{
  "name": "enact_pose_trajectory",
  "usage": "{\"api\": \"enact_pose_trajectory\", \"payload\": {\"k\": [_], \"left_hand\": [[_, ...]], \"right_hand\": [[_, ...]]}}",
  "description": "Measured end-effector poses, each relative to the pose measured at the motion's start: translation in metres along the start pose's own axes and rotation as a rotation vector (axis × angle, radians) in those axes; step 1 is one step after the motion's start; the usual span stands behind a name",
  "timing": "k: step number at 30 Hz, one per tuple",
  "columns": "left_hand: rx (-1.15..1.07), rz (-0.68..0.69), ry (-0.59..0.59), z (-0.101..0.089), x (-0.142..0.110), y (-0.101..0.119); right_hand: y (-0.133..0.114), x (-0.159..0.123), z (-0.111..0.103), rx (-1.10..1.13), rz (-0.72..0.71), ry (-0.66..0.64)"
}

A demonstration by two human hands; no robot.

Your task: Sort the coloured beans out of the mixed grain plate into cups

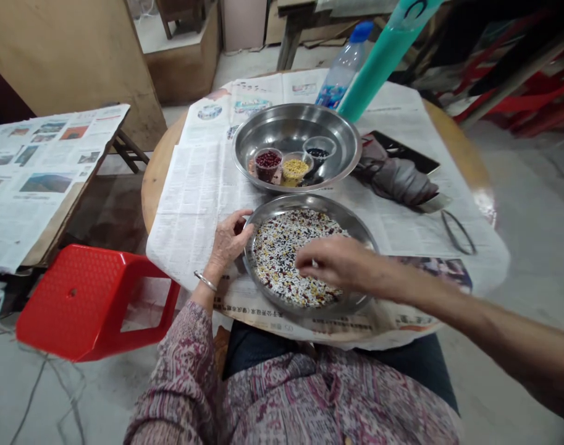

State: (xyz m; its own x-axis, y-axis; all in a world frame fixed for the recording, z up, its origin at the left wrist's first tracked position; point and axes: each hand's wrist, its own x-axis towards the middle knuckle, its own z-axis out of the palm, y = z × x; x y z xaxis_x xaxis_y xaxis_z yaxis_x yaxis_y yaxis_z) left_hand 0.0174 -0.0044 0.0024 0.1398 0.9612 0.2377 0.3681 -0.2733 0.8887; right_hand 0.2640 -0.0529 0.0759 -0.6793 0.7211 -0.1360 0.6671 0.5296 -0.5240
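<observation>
A shallow round metal tray (pixel 365 232) lies near the table's front edge. White grains mixed with dark, red and yellow beans (pixel 282 259) are spread across its bottom. My left hand (pixel 230 238), with a bangle at the wrist, holds the tray's left rim between thumb and fingers. Over the right half of the mix hovers my right hand (pixel 335 262), fingers curled together; what they hold, if anything, is hidden. Behind the tray, a deeper metal basin (pixel 295 117) contains clear cups of red beans (pixel 268 162), yellow beans (pixel 294 168) and black beans (pixel 319 151).
Newspaper (pixel 189 185) covers the round table. A plastic bottle (pixel 341 71) and a tall teal container (pixel 383 62) stand behind the basin. A grey folded umbrella (pixel 397 176) and a dark flat object (pixel 406 151) lie at the right. A red stool (pixel 91 303) stands left.
</observation>
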Motion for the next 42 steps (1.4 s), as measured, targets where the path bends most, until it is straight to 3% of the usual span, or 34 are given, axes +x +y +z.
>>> {"api": "enact_pose_trajectory", "payload": {"k": [3, 5, 10, 13, 19, 24, 27, 32, 36, 38, 42], "left_hand": [[0.008, -0.001, 0.003, -0.001, 0.0, 0.001], [0.001, -0.003, 0.002, -0.001, 0.0, 0.002], [-0.028, -0.012, -0.004, -0.002, 0.001, 0.002], [-0.029, -0.014, -0.003, -0.003, 0.002, 0.001], [-0.032, -0.011, -0.001, -0.002, 0.002, -0.002], [-0.032, -0.015, 0.001, -0.002, 0.002, 0.0], [-0.032, -0.008, 0.006, -0.002, 0.002, 0.0], [-0.031, 0.013, 0.013, -0.002, 0.004, 0.0], [-0.018, 0.011, 0.02, -0.001, 0.004, 0.0], [-0.016, 0.012, 0.023, -0.001, 0.004, 0.0], [-0.027, 0.011, 0.014, -0.001, 0.003, 0.002]], "right_hand": [[-0.003, -0.025, 0.036, -0.03, -0.07, -0.054], [0.004, -0.03, 0.042, -0.073, -0.048, 0.012], [0.038, -0.011, 0.019, -0.208, 0.15, 0.284], [0.05, 0.005, 0.008, -0.3, 0.265, 0.36], [0.036, 0.025, 0.015, -0.338, 0.328, 0.314], [0.005, 0.005, 0.027, -0.048, 0.124, 0.197], [0.002, -0.012, 0.027, 0.034, 0.073, 0.173], [0.03, -0.019, 0.012, -0.217, 0.243, 0.323], [0.036, -0.023, 0.014, -0.446, 0.386, 0.199], [0.032, -0.027, 0.021, -0.41, 0.41, 0.179], [0.024, -0.027, 0.035, -0.132, 0.332, 0.294]]}}
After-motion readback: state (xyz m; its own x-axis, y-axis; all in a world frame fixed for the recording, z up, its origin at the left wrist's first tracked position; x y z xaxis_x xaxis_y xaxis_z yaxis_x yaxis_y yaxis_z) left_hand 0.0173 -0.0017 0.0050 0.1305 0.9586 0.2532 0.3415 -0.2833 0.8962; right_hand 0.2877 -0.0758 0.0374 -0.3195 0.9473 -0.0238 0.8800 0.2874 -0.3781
